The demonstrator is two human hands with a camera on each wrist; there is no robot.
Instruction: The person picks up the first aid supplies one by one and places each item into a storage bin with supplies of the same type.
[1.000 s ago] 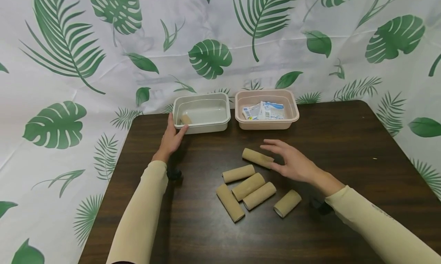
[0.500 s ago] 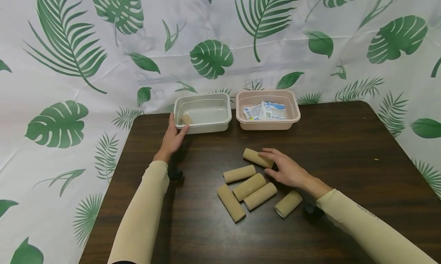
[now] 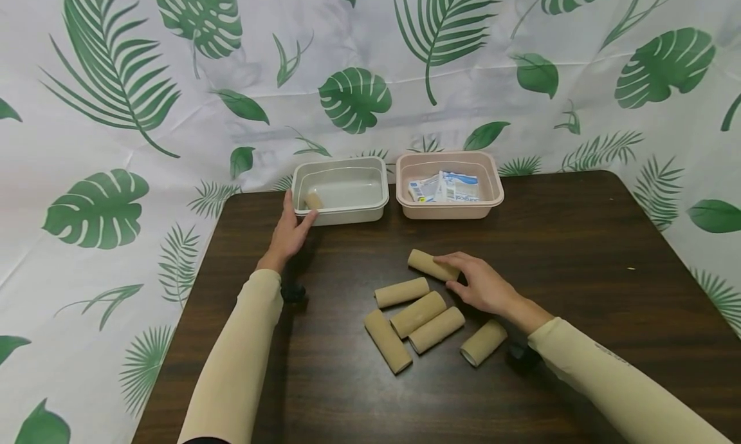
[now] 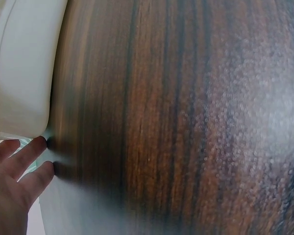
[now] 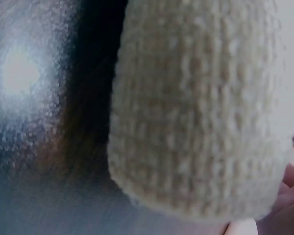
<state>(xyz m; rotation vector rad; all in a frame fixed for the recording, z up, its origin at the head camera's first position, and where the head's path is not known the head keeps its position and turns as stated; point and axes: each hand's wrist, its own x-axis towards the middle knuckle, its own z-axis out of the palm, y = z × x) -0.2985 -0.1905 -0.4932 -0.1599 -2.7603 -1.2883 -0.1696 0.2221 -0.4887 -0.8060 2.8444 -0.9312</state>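
In the head view, my right hand (image 3: 483,286) has its fingers over the right end of a cardboard tube (image 3: 433,265), thumb on the near side, pinching it. That tube lies on the table. My left hand (image 3: 286,235) rests at the near left corner of a grey plastic bin (image 3: 347,215), fingers straight along its side and thumb at the front rim. One tube (image 3: 313,201) lies inside this bin. In the left wrist view, the fingertips (image 4: 36,144) meet the bin's corner (image 4: 27,98). A ribbed cream cuff (image 5: 196,112) blocks most of the right wrist view.
Several more cardboard tubes lie mid-table, among them one set slantwise (image 3: 388,341) and one apart at the right (image 3: 484,343). A pink bin (image 3: 448,211) beside the grey one holds printed packets (image 3: 457,186). A leaf-patterned cloth (image 3: 359,45) hangs behind the dark table (image 3: 579,251).
My right hand has come in to the left and closed its fingers onto the far tube, which lies in the same place. The left hand stays at the grey bin.
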